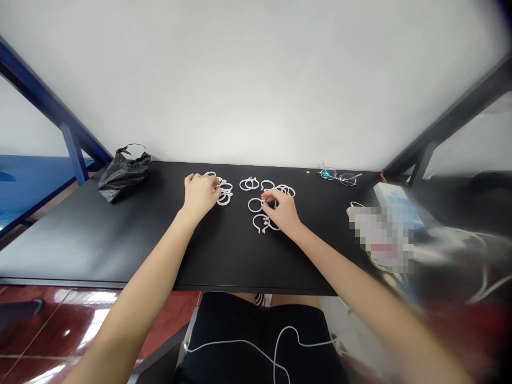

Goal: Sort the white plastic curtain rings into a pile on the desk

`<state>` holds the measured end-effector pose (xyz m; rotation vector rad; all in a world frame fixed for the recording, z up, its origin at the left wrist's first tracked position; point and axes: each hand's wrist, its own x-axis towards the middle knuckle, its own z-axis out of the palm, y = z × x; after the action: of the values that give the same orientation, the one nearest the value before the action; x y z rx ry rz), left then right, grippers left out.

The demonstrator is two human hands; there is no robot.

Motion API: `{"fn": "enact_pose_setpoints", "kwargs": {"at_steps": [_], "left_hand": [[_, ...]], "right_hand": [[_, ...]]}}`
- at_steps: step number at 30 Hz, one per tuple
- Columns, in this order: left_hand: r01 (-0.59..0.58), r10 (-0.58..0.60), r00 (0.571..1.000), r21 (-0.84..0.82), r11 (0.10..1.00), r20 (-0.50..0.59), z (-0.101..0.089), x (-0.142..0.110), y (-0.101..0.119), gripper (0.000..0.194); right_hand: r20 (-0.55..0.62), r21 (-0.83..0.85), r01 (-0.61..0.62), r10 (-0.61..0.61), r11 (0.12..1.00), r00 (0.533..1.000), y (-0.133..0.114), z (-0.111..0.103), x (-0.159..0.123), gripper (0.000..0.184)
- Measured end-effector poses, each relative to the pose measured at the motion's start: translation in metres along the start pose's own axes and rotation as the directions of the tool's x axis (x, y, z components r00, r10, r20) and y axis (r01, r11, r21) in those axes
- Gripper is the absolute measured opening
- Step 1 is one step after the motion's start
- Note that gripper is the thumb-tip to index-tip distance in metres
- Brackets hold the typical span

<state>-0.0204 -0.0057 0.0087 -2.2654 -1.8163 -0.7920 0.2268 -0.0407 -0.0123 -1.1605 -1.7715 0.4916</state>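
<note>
Several white plastic curtain rings lie in loose groups on the black tabletop [132, 240], some interlinked. My left hand [202, 196] rests at the left group [224, 193], its fingertips pinched on a ring [219, 183] partly hidden by the fingers. My right hand [283, 210] sits at the middle group, its fingertips closed on the edge of a lone ring [255, 205]. Below that hand lie more rings [261, 223], and others lie beyond it [285, 190]. A further pair [249, 184] sits between my hands.
A black plastic bag [125, 175] slumps at the table's far left. Glasses [338, 177] lie near the back edge. A pixelated object [380, 234] and a white box [390, 194] stand at the right. Blue metal frame bars [52, 106] rise on the left.
</note>
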Motion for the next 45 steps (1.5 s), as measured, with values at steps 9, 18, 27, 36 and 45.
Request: {"fn": "enact_pose_setpoints", "kwargs": {"at_steps": [9,18,27,36,45], "left_hand": [[-0.054,0.052,0.998,-0.093,0.994,-0.018,-0.003,0.0,0.013,0.014],[-0.337,0.375,0.921,-0.269,0.902,0.104,-0.003,-0.007,0.039,0.016],[-0.416,0.469,0.881,-0.377,0.828,0.057,0.0,-0.014,0.046,0.05],[-0.449,0.515,0.853,-0.382,0.807,0.084,0.001,-0.012,0.044,0.044],[-0.391,0.504,0.851,-0.467,0.793,0.144,0.001,-0.013,0.044,0.03]], "right_hand": [[0.072,-0.039,0.013,-0.011,0.999,0.997,0.003,0.002,0.0,0.019],[0.01,-0.028,0.044,-0.044,0.999,0.999,-0.004,0.0,-0.001,0.013],[0.001,0.052,0.287,-0.287,0.957,0.958,-0.006,0.004,0.0,0.013],[-0.009,0.042,0.376,-0.376,0.925,0.926,-0.005,0.007,-0.003,0.015],[-0.015,0.045,0.318,-0.317,0.947,0.948,-0.007,0.006,-0.003,0.011]]}}
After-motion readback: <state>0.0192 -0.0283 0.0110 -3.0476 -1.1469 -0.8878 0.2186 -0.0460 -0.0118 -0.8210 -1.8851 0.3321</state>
